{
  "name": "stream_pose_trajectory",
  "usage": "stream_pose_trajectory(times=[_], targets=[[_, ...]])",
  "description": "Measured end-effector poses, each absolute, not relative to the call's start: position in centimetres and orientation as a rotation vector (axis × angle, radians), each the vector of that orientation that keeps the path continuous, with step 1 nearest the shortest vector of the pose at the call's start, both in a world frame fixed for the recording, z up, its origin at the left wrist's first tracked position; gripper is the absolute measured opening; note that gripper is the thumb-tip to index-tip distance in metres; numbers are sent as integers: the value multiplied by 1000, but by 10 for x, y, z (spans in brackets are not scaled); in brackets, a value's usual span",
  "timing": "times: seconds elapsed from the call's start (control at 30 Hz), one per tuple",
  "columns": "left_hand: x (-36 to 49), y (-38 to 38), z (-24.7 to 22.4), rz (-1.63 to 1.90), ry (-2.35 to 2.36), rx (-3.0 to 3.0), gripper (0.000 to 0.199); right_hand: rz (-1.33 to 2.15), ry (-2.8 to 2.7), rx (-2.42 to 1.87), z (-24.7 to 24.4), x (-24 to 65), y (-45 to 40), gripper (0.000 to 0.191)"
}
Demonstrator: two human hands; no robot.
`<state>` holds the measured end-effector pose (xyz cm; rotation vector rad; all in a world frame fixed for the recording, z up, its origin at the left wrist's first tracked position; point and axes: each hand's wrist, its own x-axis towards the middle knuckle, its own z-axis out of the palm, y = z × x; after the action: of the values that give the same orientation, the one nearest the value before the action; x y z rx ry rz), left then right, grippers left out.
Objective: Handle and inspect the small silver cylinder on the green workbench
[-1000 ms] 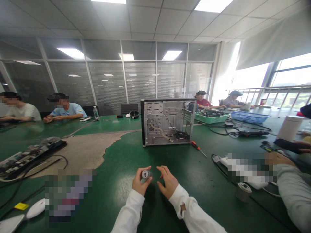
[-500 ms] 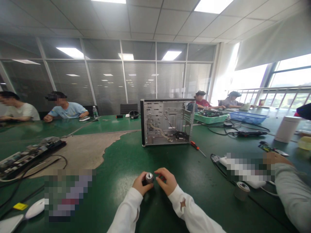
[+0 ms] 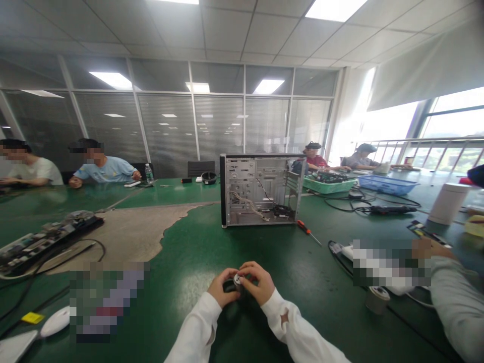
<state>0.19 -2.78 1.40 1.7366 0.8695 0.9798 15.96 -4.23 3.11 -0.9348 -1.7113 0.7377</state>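
Observation:
Between my two hands is a small silver metal cylinder (image 3: 237,279), with its light round end tilted up and its lower part hidden by fingers. My left hand (image 3: 223,288) curves round its left side, fingertips and thumb against it. From the right, my right hand (image 3: 259,285) pinches it near the top. Farther back on the green table stands an open computer case (image 3: 260,189), its side panel off, with cables and a dark fan inside. An orange-handled screwdriver (image 3: 308,232) lies by the case's lower right corner.
A second metal cylinder (image 3: 377,300) and a white power strip (image 3: 403,287) are at the right, near a co-worker's sleeve (image 3: 449,292). Green (image 3: 328,186) and blue (image 3: 387,185) baskets stand behind. A circuit board (image 3: 49,237) and cables lie left; other people sit across the table.
My right hand has moved left onto the small metal cylinder and now touches it. The cylinder has tilted and shifted slightly right. My left hand stays around it.

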Motion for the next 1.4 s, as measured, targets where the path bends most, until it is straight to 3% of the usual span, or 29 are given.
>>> stream_pose_trajectory(times=[0.43,1.03,1.4], targets=[[6,-30,18,980,1027,1811,34,589,-1749,-860,43,161,-41,10],[-30,-13,11,1066,1148,1744,33,419,-2141,-1384,3,175,-21,10],[-29,-7,-3,987,1152,1879,63,150,-2073,-1826,5,192,-12,31]])
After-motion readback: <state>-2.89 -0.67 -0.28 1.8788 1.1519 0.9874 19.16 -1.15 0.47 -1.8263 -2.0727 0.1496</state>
